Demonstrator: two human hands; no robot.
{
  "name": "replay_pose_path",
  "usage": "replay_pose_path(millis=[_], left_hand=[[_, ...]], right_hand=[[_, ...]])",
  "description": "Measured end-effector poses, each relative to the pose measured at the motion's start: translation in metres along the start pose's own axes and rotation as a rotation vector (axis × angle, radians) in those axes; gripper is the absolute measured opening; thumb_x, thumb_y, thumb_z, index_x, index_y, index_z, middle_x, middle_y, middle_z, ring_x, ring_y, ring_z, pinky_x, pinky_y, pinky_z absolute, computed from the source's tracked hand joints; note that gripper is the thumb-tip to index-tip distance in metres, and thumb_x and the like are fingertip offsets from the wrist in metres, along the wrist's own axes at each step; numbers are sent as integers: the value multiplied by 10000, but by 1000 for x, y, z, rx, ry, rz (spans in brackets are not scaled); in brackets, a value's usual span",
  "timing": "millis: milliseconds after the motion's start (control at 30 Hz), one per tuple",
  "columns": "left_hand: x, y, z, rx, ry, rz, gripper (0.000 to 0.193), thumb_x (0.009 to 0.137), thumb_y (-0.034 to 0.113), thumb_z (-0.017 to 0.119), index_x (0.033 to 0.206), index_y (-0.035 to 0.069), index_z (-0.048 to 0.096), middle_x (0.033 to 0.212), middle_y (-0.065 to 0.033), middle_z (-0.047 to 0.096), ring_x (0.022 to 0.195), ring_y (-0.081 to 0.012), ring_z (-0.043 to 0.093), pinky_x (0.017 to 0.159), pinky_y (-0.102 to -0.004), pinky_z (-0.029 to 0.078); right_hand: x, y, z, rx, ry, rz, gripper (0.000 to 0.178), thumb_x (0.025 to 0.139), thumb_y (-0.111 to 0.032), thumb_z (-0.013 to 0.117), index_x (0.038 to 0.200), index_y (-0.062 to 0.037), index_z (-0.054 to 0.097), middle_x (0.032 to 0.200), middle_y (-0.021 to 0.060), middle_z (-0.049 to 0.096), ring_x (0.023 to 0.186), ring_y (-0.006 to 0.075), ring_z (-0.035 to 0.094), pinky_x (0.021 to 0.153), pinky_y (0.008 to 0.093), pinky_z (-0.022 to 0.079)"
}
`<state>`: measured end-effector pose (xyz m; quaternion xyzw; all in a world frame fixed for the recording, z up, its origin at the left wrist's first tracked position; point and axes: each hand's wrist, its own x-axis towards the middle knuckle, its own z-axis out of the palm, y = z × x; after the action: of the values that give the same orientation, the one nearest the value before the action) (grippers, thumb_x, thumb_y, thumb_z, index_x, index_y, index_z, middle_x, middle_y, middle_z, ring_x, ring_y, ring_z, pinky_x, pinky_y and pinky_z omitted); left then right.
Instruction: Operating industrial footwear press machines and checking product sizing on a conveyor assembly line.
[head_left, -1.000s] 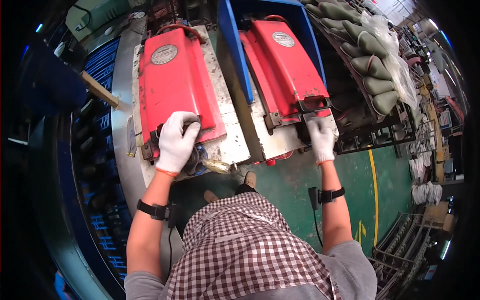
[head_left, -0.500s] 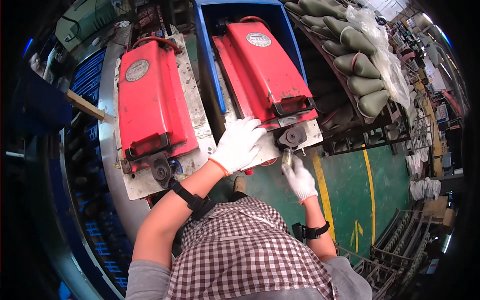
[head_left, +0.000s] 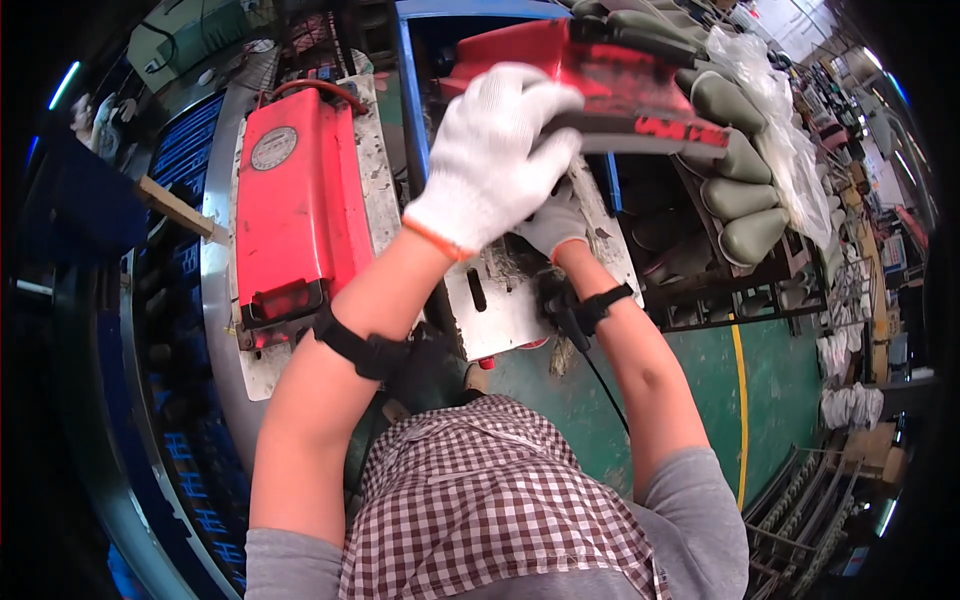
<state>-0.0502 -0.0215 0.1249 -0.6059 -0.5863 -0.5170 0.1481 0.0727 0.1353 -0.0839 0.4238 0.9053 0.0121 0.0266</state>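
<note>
The right-hand machine's red cover (head_left: 625,85) is raised and tilted, blurred by motion. My left hand (head_left: 495,150), in a white knitted glove, is closed at its front edge, the thumb below the lip. Underneath, my gloved right hand (head_left: 557,222) reaches over the pale metal base plate (head_left: 515,310); its fingers are mostly hidden behind the left hand, and what they touch does not show. To the left, a second machine keeps its red cover (head_left: 283,195) lowered, with a black handle (head_left: 287,300) at the front.
A blue metal housing (head_left: 408,110) stands around the raised cover. Right of it, olive-green boot-shaped forms (head_left: 750,235) line a rack beside clear plastic sheeting (head_left: 755,100). A wooden handle (head_left: 172,205) juts out at left. The green floor has a yellow line (head_left: 741,400).
The right machine's cover has swung up with my left hand at its edge. My right hand has moved from the small clear container at the front to beneath the cover.
</note>
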Motion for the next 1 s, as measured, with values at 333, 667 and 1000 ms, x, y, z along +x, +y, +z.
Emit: replay_pose_path(millis=[333, 667, 1000], left_hand=[[12, -7, -54, -368, -94, -296, 578, 994, 258, 643, 1534, 109, 502, 1485, -141, 548, 1397, -259, 512, 1204, -392, 356], [-223, -3, -141, -922, 5, -1121, 1145, 888, 509, 796, 1657, 7, 112, 1588, -201, 429, 1394, -272, 526, 1169, -414, 414], [-356, 69, -307, -1508, 855, -1137, 925, 798, 422, 668, 1577, 22, 370, 1443, -254, 558, 1318, -438, 579, 1152, -649, 422]], right_hand=[[-18, 65, -37, 1599, -392, 273, 667, 962, -492, 669, 1503, -131, 518, 1335, 115, 672, 1167, 308, 669, 827, 451, 541], [-157, -99, -66, 2123, -784, -13, 718, 1017, -417, 666, 1581, -58, 404, 1508, 102, 551, 1360, 252, 543, 1135, 409, 439], [-203, -280, -89, 1079, -603, -961, 619, 923, -167, 649, 1493, 36, 518, 1359, 196, 673, 1292, 301, 612, 1129, 408, 442]])
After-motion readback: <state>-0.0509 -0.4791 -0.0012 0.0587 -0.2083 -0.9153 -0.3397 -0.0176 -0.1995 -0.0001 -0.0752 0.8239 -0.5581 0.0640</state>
